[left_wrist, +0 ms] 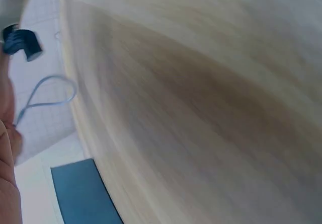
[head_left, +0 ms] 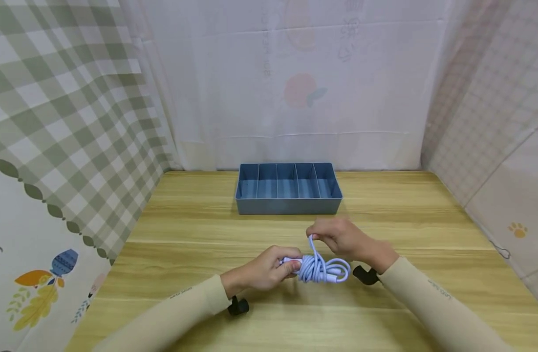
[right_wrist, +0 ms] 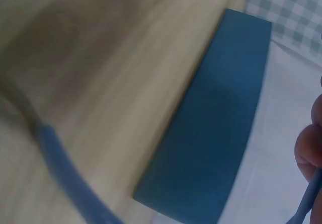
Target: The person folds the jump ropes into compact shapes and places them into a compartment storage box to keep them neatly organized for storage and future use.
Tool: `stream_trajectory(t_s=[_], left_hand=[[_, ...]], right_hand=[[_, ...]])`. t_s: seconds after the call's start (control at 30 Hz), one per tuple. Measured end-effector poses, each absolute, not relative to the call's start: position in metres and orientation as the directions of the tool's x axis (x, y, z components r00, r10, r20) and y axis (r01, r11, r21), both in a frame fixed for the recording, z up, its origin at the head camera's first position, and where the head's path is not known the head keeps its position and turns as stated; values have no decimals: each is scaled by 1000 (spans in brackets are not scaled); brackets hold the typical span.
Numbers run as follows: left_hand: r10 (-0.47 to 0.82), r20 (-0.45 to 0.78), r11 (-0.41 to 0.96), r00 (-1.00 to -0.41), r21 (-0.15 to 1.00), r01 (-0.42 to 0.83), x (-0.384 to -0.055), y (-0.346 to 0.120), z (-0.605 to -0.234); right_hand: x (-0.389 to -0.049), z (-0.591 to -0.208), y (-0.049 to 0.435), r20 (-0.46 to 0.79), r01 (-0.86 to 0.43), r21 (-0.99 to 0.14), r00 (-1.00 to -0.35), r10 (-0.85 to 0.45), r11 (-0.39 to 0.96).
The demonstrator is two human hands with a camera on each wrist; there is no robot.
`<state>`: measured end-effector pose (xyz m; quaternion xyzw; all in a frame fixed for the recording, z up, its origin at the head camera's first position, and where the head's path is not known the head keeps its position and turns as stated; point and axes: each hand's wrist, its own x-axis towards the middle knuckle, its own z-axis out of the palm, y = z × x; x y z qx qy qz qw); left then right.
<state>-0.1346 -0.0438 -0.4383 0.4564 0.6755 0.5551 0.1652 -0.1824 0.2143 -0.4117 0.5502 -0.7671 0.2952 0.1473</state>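
Note:
A pale lilac cable (head_left: pixel 313 269) is bundled, with several turns wound round its middle and loops sticking out to the right. My left hand (head_left: pixel 269 266) grips the left end of the bundle between thumb and fingers, above the table. Up and to the right, my right hand (head_left: pixel 343 238) pinches a strand that rises from the windings. In the right wrist view, the fingers (right_wrist: pixel 309 148) hold a strand at the right edge, while another cable length (right_wrist: pixel 70 176) crosses the lower left. The left wrist view catches a cable loop (left_wrist: pixel 53 103) beside the hand.
A blue-grey box (head_left: pixel 288 206) with several compartments in a row stands at the back of the wooden table (head_left: pixel 185 230). White cloth (head_left: pixel 269 98) hangs behind it, with checked cloth (head_left: pixel 75 98) on the left. A black camera mount (head_left: pixel 239 306) sits on each wrist.

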Motion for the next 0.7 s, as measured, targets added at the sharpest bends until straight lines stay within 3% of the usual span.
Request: stream_trajectory(t_s=[0.17, 0.27, 0.37, 0.5, 0.6, 0.7], left_hand=[[729, 269, -148, -629, 960, 239, -133, -38, -434], [645, 268, -230, -715, 961, 153, -133, -33, -432], [557, 256, -240, -790, 960, 142, -135, -29, -433], [370, 213, -143, -904, 975, 171, -141, -25, -432], [222, 195, -9, -956, 980, 197, -146, -24, -430], [154, 211, 131, -965, 964, 232, -150, -25, -430]], right_hand=[[-180, -431, 212, 523, -892, -379, -425, -739, 245], [-176, -438, 203, 573, -895, -359, -435, -695, 264], [-167, -443, 195, 577, -875, -293, -483, -659, 385], [-152, -448, 188, 477, -800, -147, -573, -666, 582], [-144, -448, 184, 426, -800, -72, -565, -707, 596], [-139, -444, 182, 429, -824, -34, -524, -736, 566]])
